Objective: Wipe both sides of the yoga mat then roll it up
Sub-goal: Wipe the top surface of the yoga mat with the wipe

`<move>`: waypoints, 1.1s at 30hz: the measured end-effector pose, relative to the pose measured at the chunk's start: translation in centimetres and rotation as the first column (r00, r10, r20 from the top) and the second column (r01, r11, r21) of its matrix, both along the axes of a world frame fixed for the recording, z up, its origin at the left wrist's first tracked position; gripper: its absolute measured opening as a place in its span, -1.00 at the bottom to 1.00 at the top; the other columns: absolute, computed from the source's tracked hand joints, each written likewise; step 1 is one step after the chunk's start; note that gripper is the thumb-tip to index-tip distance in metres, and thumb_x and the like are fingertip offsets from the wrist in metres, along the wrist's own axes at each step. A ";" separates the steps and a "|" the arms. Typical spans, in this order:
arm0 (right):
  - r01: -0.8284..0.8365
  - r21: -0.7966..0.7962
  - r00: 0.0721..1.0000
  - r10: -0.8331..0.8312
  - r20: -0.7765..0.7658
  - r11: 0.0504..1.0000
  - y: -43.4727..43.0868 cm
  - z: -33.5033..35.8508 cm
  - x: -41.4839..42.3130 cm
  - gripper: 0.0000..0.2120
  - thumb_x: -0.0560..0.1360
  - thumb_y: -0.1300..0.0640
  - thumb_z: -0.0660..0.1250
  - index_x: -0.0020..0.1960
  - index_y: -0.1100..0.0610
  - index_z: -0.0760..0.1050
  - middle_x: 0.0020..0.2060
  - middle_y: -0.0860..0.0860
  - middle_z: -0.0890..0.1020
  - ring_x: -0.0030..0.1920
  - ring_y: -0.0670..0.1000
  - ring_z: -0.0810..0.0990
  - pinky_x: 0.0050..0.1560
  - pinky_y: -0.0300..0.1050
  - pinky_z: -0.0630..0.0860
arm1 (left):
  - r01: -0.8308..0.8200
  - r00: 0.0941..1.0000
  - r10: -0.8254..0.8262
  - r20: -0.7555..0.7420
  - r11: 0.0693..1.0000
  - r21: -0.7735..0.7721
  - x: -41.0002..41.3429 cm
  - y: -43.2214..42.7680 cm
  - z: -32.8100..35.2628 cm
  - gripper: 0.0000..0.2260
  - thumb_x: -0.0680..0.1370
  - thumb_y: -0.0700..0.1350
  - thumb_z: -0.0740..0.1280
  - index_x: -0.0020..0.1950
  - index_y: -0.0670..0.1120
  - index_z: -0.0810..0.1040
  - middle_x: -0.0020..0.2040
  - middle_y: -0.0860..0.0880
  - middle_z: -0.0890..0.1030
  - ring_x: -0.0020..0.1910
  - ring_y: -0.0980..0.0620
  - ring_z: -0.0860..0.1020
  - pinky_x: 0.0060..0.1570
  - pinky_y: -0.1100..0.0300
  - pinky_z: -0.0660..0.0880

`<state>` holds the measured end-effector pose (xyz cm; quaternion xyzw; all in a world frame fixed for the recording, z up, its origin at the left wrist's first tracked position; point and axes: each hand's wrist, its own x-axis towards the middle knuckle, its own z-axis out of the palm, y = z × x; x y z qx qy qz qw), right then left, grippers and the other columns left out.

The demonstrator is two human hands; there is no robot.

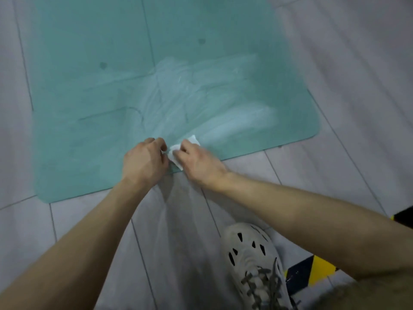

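A teal yoga mat (93,90) lies flat and unrolled on the floor, its near short edge just in front of me. Pale wet streaks cover its middle and right part. A small white wipe (174,155) rests on the mat at the near edge. My left hand (144,163) pinches the wipe's left side with its fingertips. My right hand (196,163) holds the wipe's right side. Both hands touch each other's fingertips over the wipe, and much of the wipe is hidden under them.
Grey plank floor (346,74) surrounds the mat. My foot in a pale perforated shoe (254,262) stands on the floor below my right arm. A strip of yellow and black hazard tape (312,269) runs along the floor at the lower right.
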<state>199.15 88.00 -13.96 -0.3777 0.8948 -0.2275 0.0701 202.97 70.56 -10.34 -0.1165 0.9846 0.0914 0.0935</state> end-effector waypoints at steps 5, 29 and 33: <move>0.277 -0.087 0.952 -0.286 -0.111 0.957 9.4 -0.3 -1.3 -0.79 0.56 0.19 0.36 0.17 0.17 0.65 0.00 0.18 0.54 -0.20 0.23 0.56 -0.21 0.09 0.56 | 0.030 0.997 -0.033 0.074 0.999 0.041 0.5 -0.3 0.3 -0.75 0.49 0.09 0.43 0.13 0.08 0.59 0.04 0.08 0.61 0.03 -0.09 0.61 -0.07 0.02 0.57; 0.701 -0.047 0.708 -0.702 -0.069 0.712 16.9 0.0 -5.1 -0.66 0.63 0.14 0.16 0.30 0.18 0.59 0.17 0.20 0.53 0.10 0.28 0.58 0.14 0.11 0.56 | 0.155 0.988 -0.156 0.019 0.986 0.055 -4.0 5.9 1.2 -0.76 0.57 -0.02 0.30 0.21 0.04 0.61 0.14 0.00 0.62 0.11 -0.18 0.61 0.02 -0.07 0.59; 0.138 -0.082 0.990 -0.139 0.001 0.987 10.1 -0.7 -2.6 -0.72 0.60 0.17 0.29 0.26 0.19 0.60 0.06 0.14 0.50 -0.06 0.22 0.55 -0.12 0.13 0.57 | 0.196 0.980 -0.196 0.010 0.980 0.033 -6.4 6.8 1.3 -0.77 0.59 -0.02 0.31 0.22 0.03 0.61 0.14 -0.01 0.62 0.11 -0.17 0.61 0.02 -0.08 0.59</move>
